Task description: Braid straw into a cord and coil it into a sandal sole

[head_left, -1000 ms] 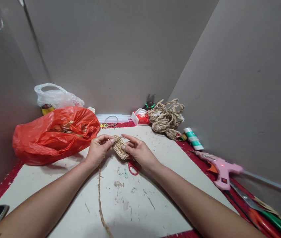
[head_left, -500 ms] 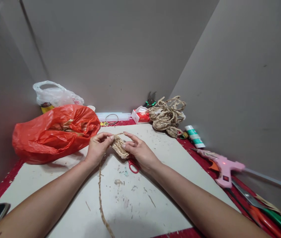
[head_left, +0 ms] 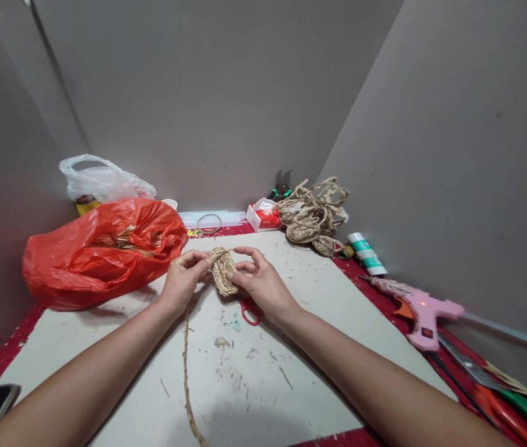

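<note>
a small coil of braided straw rope (head_left: 223,272) sits at the centre of the frame, held just above the counter (head_left: 319,323) between two hands. the left hand (head_left: 182,282) pinches the coil's left edge with thumb and fingertips; the right hand (head_left: 257,282) cups its right side, fingers curled over the top rim. from the coil a loose tail of braid (head_left: 187,366) runs down the counter toward the lower edge of the frame. the step in hand looks like winding and pressing the braid round the coil; the next move would seem to call for feeding more of the tail along the rim while both hands keep the turns flat and tight. under the right hand lie red-handled scissors (head_left: 249,311), mostly hidden. at left a red plastic bag (head_left: 100,251) holds more straw, with a white bag (head_left: 102,180) behind it. at upper centre are a small red and white box (head_left: 263,218) and a heap of braided rope (head_left: 312,217). at right, well apart from the hands, a pink glue gun (head_left: 424,313) rests on the red edge of the counter.
</note>
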Demonstrator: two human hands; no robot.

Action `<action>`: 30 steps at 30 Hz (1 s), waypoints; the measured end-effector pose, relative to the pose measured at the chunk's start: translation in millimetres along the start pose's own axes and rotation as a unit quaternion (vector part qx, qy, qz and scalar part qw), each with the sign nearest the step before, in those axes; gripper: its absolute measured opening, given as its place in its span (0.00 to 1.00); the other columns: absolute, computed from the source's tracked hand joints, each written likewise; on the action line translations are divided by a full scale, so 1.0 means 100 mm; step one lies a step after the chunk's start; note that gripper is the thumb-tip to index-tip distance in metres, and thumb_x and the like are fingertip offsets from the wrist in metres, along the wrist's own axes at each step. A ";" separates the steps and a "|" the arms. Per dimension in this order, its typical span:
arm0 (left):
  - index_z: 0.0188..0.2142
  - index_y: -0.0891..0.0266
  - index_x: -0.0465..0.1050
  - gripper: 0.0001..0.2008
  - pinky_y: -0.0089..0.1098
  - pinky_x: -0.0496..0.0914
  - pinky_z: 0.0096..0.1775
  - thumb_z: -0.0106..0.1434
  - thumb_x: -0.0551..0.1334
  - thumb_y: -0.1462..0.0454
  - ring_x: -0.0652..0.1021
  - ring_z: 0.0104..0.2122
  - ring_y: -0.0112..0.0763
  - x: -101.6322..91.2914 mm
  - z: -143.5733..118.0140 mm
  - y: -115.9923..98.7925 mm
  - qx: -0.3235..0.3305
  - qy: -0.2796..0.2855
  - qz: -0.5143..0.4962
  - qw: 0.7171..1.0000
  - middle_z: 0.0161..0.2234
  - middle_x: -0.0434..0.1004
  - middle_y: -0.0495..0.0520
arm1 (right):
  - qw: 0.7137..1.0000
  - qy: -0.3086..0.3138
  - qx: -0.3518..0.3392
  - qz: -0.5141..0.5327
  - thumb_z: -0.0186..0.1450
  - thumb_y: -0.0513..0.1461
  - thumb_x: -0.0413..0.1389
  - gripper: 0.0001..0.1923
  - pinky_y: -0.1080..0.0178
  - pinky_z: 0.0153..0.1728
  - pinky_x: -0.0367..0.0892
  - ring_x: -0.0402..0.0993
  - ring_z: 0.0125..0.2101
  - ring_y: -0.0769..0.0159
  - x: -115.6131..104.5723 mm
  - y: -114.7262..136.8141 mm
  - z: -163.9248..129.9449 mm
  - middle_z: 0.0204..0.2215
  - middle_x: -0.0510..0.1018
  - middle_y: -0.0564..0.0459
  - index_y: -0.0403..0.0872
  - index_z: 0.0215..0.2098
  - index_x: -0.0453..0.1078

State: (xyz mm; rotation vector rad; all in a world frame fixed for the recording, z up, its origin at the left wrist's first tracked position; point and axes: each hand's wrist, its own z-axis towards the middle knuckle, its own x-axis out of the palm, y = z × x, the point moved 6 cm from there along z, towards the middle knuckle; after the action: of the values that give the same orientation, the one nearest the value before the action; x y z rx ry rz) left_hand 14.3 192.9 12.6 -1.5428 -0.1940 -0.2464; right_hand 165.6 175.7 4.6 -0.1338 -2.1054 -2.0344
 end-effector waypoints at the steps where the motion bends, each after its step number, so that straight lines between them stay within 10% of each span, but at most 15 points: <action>1: 0.25 0.65 0.71 0.12 0.25 0.68 0.29 0.46 0.71 0.61 0.72 0.24 0.22 0.01 0.00 0.01 -0.005 0.012 -0.002 1.000 0.29 0.75 0.49 | 1.000 0.006 -0.003 -0.005 0.50 0.40 0.64 0.29 0.64 0.27 0.69 0.72 0.22 0.71 0.01 0.00 0.00 0.30 0.72 0.60 0.51 0.47 0.58; 6: 0.25 0.65 0.71 0.10 0.24 0.65 0.26 0.49 0.69 0.62 0.69 0.21 0.21 0.03 -0.01 -0.02 0.014 0.042 0.048 0.998 0.21 0.70 0.46 | 0.983 -0.015 -0.085 -0.162 0.56 0.42 0.59 0.25 0.60 0.30 0.71 0.74 0.27 0.66 -0.07 0.15 0.01 0.34 0.73 0.53 0.50 0.50 0.59; 12: 0.26 0.65 0.72 0.08 0.25 0.64 0.28 0.53 0.66 0.62 0.69 0.23 0.23 0.11 -0.07 -0.03 0.077 0.069 0.152 0.983 0.22 0.71 0.47 | 0.773 -0.034 -0.385 -0.503 0.65 0.35 0.52 0.11 0.59 0.38 0.67 0.71 0.35 0.61 0.03 0.46 -0.18 0.34 0.74 0.47 0.47 0.45 0.70; 18: 0.26 0.65 0.72 0.08 0.26 0.65 0.28 0.55 0.64 0.61 0.68 0.23 0.23 0.15 -0.12 0.00 0.087 0.061 0.194 0.975 0.23 0.71 0.48 | 0.706 -0.002 -0.359 -0.611 0.66 0.35 0.50 0.08 0.61 0.35 0.66 0.71 0.32 0.61 0.09 0.39 -0.18 0.30 0.75 0.47 0.44 0.33 0.71; 21: 0.28 0.65 0.73 0.08 0.26 0.66 0.30 0.54 0.66 0.61 0.70 0.25 0.24 0.16 -0.12 0.02 0.078 0.063 0.187 0.977 0.25 0.73 0.49 | 0.735 -0.010 -0.334 -0.589 0.64 0.34 0.51 0.06 0.61 0.34 0.65 0.71 0.30 0.62 0.05 0.41 -0.15 0.29 0.76 0.48 0.44 0.32 0.69; 27: 0.29 0.66 0.74 0.09 0.26 0.67 0.28 0.54 0.66 0.60 0.71 0.24 0.24 0.16 -0.13 0.08 0.055 0.071 0.159 0.983 0.26 0.74 0.50 | 0.926 -0.020 -0.186 -0.328 0.58 0.38 0.56 0.04 0.64 0.26 0.65 0.70 0.23 0.67 -0.09 0.41 -0.05 0.22 0.74 0.54 0.46 0.27 0.69; 30: 0.29 0.66 0.74 0.09 0.26 0.66 0.27 0.54 0.66 0.60 0.71 0.23 0.23 0.18 -0.15 0.09 0.048 0.081 0.137 0.986 0.25 0.74 0.50 | 0.975 -0.007 -0.102 -0.198 0.55 0.42 0.60 0.08 0.66 0.23 0.64 0.69 0.21 0.69 -0.09 0.33 -0.04 0.19 0.73 0.55 0.45 0.27 0.68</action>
State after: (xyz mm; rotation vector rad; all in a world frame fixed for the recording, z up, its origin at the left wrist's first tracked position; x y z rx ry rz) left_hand 34.1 177.8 8.4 -1.4283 0.1324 -0.1421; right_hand 181.1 174.3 35.0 0.2637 -2.0537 -2.4763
